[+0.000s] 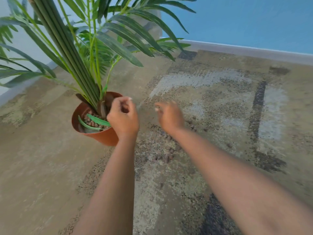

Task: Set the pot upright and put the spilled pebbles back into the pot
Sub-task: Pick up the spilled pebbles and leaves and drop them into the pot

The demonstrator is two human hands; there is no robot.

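— Nearest the lens: two bare forearms, reaching forward over a patterned rug point(211, 92) in beige, grey and dark patches.

— And the left hand point(123, 116)?

— Curled into a loose fist right at the near-right rim of the pot point(101, 136), fingers bent inward. Blurred; cannot tell whether anything sits inside the curl.

— Right hand point(169, 116)?

— Hovering above the rug just right of the left one, fingers bent downward, partly open. Nothing clearly pinched; too smeared to say for sure.

— Pot itself?

— Terracotta-coloured, standing upright on the floor at the rug's left edge, holding an artificial palm point(81, 48) with long green fronds. Brownish pebbles visible inside around the stems.

— Spilled pebbles point(167, 155)?

— Scattered on the rug under and between the forearms, a few more near the right wrist. Blue wall point(254, 19) and pale skirting behind.
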